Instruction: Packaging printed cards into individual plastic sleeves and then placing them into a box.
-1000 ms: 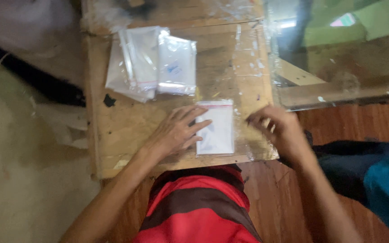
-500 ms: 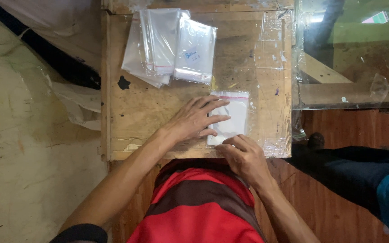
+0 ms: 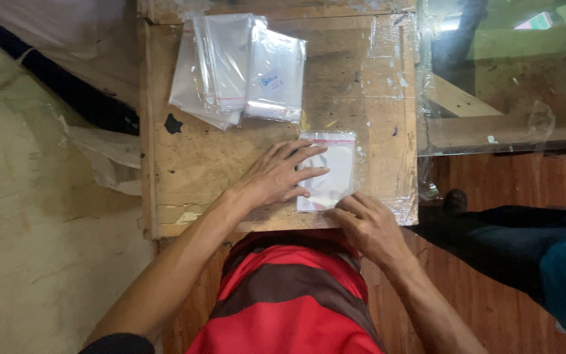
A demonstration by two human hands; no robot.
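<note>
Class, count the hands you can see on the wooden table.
2: the left hand lies flat on the clear plastic bag; the right hand touches the bag's near edge.

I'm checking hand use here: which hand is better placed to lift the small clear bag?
Probably right: the right hand has fingertips at the small clear bag's near edge, while the left hand lies flat across it.

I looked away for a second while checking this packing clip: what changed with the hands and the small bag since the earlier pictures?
The right hand moved from the far right edge of the small clear bag down to its near corner, fingers now on that corner. The left hand stayed flat on the bag, which kept its place on the wooden table. The stack of clear bags did not move.
</note>
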